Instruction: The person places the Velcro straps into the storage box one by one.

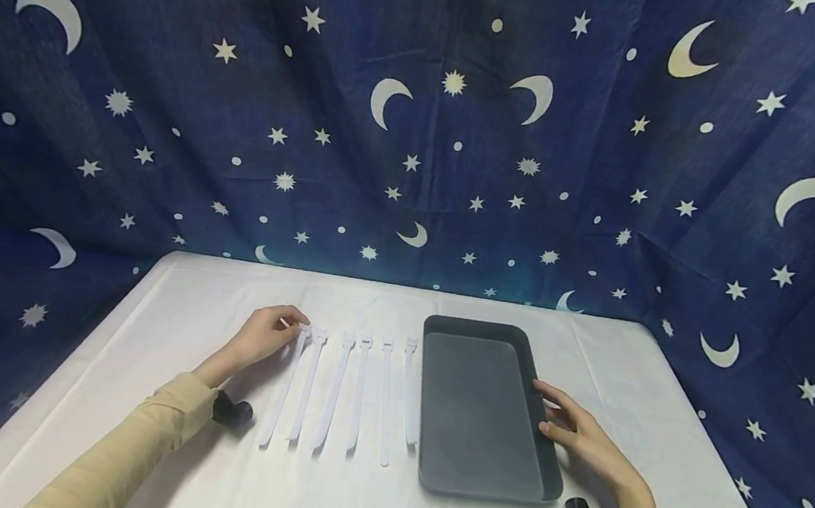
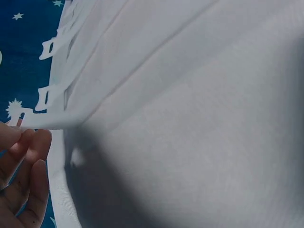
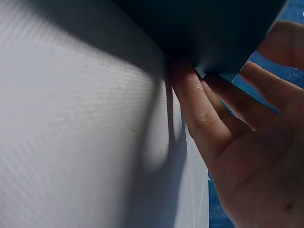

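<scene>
My left hand (image 1: pixel 264 337) pinches the leftmost white strap (image 1: pixel 284 387); my right hand's (image 1: pixel 572 430) straight fingers (image 3: pixel 194 102) press the unlabelled dark tray (image 1: pixel 484 405).

Head view: high, facing forward and down across white table (image 1: pixel 202 465). Left wrist view: low, close by white straps (image 2: pixel 52 45), shared with head view. Right wrist view: tight under dark tray (image 3: pixel 213 28), likewise shared.

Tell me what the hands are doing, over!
Left hand pinching the end of the leftmost white strap. Right hand open against the dark tray side. Nothing between straps and tray.
</scene>
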A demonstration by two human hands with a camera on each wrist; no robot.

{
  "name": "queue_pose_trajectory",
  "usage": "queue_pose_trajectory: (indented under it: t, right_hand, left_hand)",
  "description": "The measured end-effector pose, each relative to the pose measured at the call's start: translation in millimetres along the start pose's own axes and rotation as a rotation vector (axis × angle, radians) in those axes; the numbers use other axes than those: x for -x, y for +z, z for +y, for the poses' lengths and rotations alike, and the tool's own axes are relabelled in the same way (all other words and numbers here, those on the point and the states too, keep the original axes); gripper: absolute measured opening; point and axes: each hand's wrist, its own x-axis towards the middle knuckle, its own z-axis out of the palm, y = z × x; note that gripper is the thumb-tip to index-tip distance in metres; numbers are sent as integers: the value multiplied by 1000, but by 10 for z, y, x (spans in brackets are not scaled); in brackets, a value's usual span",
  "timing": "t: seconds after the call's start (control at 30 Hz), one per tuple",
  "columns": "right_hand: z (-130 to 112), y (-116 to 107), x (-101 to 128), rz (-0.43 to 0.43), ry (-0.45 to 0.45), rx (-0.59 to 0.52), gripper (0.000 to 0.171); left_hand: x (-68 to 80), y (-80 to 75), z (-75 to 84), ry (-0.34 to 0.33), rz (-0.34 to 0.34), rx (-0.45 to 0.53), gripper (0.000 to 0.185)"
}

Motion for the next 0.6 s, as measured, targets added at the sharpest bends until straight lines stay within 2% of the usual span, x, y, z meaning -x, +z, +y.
queue_pose_trajectory:
  t: [0.2,0.6]
  right_hand:
    - [4,5,-5,-3,-6,-17,61]
    - [2,3,-3,-2,7,-6,61]
  left_hand:
    - [31,-23,45,-2,0,38,18]
    - [99,-140,146,-13,73,106,16]
